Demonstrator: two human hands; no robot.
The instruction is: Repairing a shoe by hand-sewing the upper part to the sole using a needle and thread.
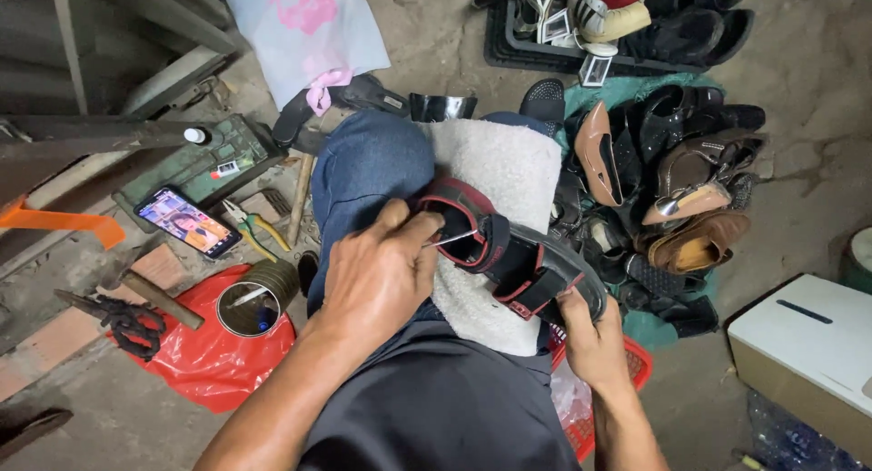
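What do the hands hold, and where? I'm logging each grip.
Left hand pinches a thin metal needle by its near end; right hand grips the black-and-red sandal at its toe end.

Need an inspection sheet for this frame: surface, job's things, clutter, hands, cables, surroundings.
Surface: white fleece cloth spread over the person's lap; bare concrete floor around.
Job's things: black and red sandal lying on the cloth; thin metal needle at its heel strap.
Clutter: open tin can on a red plastic bag, pliers, scissors, hammer, phone with its screen lit.
Hands: left hand pinches the needle; right hand grips the sandal's front end.
Cables: nothing seen.
Surroundings: pile of shoes on a green sheet, white box, red basket.
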